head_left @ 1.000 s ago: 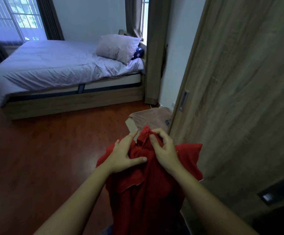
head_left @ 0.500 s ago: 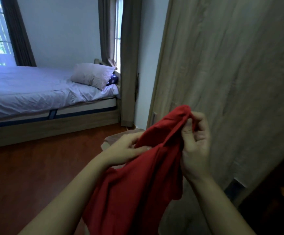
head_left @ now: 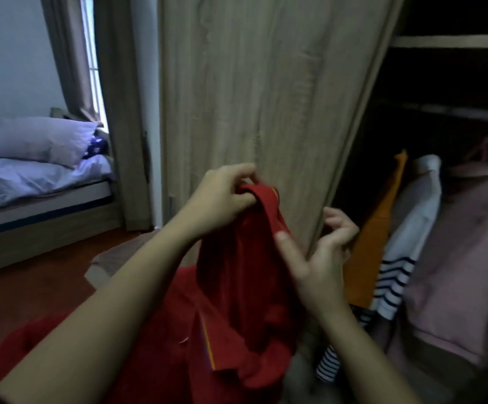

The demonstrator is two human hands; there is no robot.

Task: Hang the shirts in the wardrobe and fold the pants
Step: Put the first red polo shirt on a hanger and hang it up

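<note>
The red cloth shirt [head_left: 237, 287] hangs near and central, before the pale wood-grain wardrobe door [head_left: 266, 83]. The left hand [head_left: 222, 196] grips its top edge; the right hand [head_left: 321, 252] touches its right side with the thumb, just beside the door's edge. Right of the door, inside the open wardrobe, an orange shirt [head_left: 379, 228], a white dark-striped shirt [head_left: 411, 228] and a pink shirt [head_left: 464, 258] hang left to right under a metal rail [head_left: 469, 113] and a wooden shelf [head_left: 452, 41]. Far left, a pale pillow [head_left: 41, 141] lies on the white-sheeted bed [head_left: 33, 182]; a grey curtain [head_left: 120, 83] stands between bed and door.
</note>
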